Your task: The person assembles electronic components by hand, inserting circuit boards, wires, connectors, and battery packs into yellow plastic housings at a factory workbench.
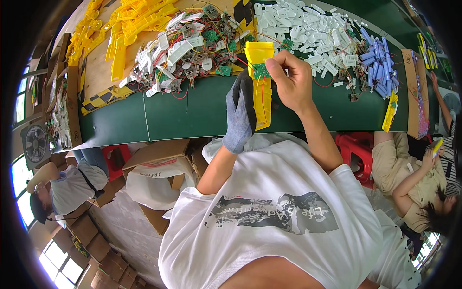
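Note:
My left hand (239, 111), in a grey-blue glove with dark fingers, grips the left side of a long yellow plastic housing (263, 103) held upright over the bench edge. A small green circuit board (261, 71) lies across the housing's upper part, with thin red and yellow wires running from it. My bare right hand (292, 77) is closed in a pinch at the board's right edge; its fingertips partly hide that corner. Just beyond my hands, a heap of wired green boards and white parts (192, 48) lies to the left, and loose white plastic pieces (298, 29) lie to the right.
Yellow housings (137, 21) are piled on a wooden board at the far left. Blue cylindrical cells (381, 65) lie at the right beside another yellow piece (390, 111). Cardboard boxes (412, 91) stand at the bench's ends. Other people sit on both sides.

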Action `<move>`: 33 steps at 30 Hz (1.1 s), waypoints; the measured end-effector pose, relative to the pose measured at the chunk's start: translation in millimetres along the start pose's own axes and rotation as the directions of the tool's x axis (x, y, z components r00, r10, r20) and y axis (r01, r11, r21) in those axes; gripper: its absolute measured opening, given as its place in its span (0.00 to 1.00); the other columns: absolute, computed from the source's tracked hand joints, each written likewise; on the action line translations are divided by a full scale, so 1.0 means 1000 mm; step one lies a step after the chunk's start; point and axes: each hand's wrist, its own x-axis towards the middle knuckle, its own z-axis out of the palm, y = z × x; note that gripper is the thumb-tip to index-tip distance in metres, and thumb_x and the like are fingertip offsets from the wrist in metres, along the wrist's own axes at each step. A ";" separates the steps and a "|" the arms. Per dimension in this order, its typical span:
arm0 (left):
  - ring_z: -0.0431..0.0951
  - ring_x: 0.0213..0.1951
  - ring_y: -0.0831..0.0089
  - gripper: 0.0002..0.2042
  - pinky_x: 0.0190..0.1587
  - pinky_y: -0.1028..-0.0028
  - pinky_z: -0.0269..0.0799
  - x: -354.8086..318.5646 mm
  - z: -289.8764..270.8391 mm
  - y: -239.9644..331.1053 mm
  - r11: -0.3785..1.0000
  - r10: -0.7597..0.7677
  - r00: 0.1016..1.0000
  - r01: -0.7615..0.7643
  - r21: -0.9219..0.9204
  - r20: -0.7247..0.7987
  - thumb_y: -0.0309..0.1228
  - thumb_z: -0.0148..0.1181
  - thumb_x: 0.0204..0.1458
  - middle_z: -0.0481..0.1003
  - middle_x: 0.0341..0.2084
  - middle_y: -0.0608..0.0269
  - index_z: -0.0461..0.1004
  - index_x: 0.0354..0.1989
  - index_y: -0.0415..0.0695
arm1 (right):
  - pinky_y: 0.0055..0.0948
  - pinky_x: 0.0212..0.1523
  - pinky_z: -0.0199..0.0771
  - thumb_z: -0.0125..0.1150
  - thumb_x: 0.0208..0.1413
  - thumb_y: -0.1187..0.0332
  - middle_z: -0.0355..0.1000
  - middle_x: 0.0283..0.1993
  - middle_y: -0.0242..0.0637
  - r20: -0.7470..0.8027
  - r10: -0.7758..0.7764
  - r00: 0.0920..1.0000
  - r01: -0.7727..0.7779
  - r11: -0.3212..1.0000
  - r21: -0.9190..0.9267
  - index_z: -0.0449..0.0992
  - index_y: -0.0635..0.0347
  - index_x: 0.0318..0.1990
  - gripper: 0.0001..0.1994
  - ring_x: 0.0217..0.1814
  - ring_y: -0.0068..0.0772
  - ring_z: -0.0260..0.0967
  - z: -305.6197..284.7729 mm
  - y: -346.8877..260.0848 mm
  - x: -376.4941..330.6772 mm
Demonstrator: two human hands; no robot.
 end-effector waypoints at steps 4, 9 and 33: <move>0.77 0.28 0.71 0.20 0.29 0.72 0.78 0.000 0.002 -0.002 1.000 -0.010 1.000 0.010 -0.003 -0.017 0.44 0.38 0.63 0.72 0.34 0.58 0.62 0.51 0.40 | 0.18 0.18 0.52 0.59 0.55 0.66 0.66 0.16 0.28 0.015 -0.056 0.998 0.057 0.990 -0.127 0.71 0.64 0.23 0.12 0.17 0.11 0.52 -0.004 0.004 0.000; 0.77 0.29 0.72 0.19 0.30 0.71 0.78 -0.001 0.003 -0.002 1.000 -0.024 1.000 0.024 -0.002 0.000 0.43 0.37 0.63 0.72 0.33 0.58 0.62 0.52 0.39 | 0.18 0.18 0.50 0.58 0.56 0.65 0.63 0.16 0.26 0.023 -0.025 0.999 0.026 0.997 -0.066 0.70 0.63 0.24 0.13 0.17 0.12 0.51 -0.008 0.005 -0.004; 0.73 0.22 0.77 0.11 0.23 0.78 0.71 0.003 0.008 -0.014 0.997 0.049 0.997 -0.045 0.055 -0.060 0.35 0.43 0.61 0.70 0.24 0.63 0.64 0.42 0.40 | 0.32 0.25 0.61 0.48 0.60 0.65 0.62 0.21 0.40 0.150 0.056 0.987 0.002 0.933 -0.359 0.66 0.64 0.29 0.12 0.21 0.37 0.61 -0.021 -0.014 -0.016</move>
